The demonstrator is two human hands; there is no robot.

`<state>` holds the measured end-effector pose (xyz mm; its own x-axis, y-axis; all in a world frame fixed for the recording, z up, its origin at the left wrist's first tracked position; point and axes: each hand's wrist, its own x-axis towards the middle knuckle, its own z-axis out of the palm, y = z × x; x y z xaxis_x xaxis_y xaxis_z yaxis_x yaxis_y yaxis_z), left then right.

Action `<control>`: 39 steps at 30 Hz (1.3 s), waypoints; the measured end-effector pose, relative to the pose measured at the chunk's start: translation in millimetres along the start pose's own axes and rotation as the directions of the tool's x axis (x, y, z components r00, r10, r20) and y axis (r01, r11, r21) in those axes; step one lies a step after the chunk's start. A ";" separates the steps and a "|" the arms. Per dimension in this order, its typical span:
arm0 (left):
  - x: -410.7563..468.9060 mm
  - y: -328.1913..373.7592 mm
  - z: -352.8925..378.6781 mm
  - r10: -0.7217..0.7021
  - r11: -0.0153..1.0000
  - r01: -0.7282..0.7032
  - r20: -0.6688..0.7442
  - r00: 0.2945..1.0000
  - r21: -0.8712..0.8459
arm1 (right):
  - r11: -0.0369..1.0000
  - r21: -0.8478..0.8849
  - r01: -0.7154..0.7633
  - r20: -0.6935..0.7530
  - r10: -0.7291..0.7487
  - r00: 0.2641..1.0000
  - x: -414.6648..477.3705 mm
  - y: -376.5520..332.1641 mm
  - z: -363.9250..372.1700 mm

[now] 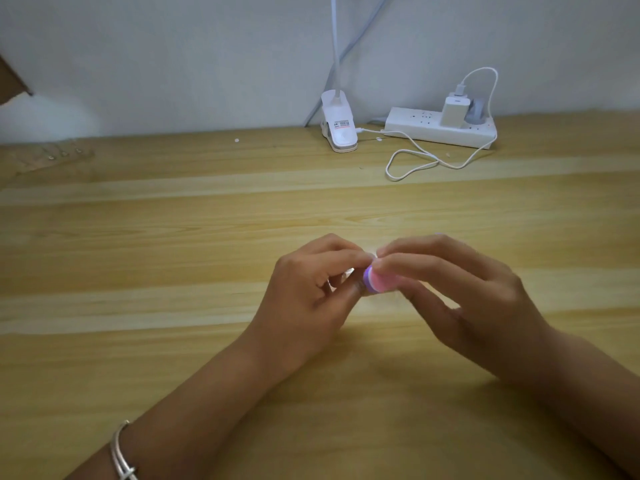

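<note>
A small round object point(377, 281) with a pink face and a purple rim is held just above the wooden table point(173, 237), between both hands. My left hand point(308, 292) has its fingers curled and its thumb and fingertips meet the object's left side. My right hand point(460, 289) pinches the object from the right, its fingers curved over the top. Most of the object is hidden by the fingers and the picture there is blurred. A silver bracelet point(121, 452) sits on my left wrist.
At the back of the table stand a white clip lamp base point(337, 124) and a white power strip point(440, 128) with a charger point(454, 110) plugged in. A white cable point(412, 161) loops on the table in front of the strip. A wall rises behind.
</note>
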<state>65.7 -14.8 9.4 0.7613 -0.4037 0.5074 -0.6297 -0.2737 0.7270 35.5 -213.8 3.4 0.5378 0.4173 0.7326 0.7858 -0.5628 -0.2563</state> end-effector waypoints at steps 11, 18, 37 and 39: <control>-0.3 0.0 0.7 -0.020 0.998 0.020 -0.009 1.000 -0.052 | 0.999 -0.036 -0.024 -0.027 0.023 0.999 3.5 2.7 -1.9; -0.7 -2.1 0.3 -0.050 0.991 0.049 -0.005 0.999 -0.123 | 0.999 -0.044 0.032 -0.045 -0.034 0.998 3.0 -5.3 4.2; 0.9 1.2 1.6 -0.148 0.933 0.153 0.040 0.988 -0.326 | 0.999 -0.033 -0.039 -0.096 0.036 0.995 3.9 0.5 2.1; 0.5 1.4 2.6 -0.151 0.935 0.156 0.042 0.988 -0.319 | 0.996 -0.032 -0.087 -0.114 0.083 0.990 4.2 3.0 0.2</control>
<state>64.8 -17.7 9.5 0.8404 -0.3940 0.3722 -0.4206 -0.0409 0.9063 40.1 -213.6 5.6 0.5629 0.2852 0.7757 0.7257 -0.6197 -0.2988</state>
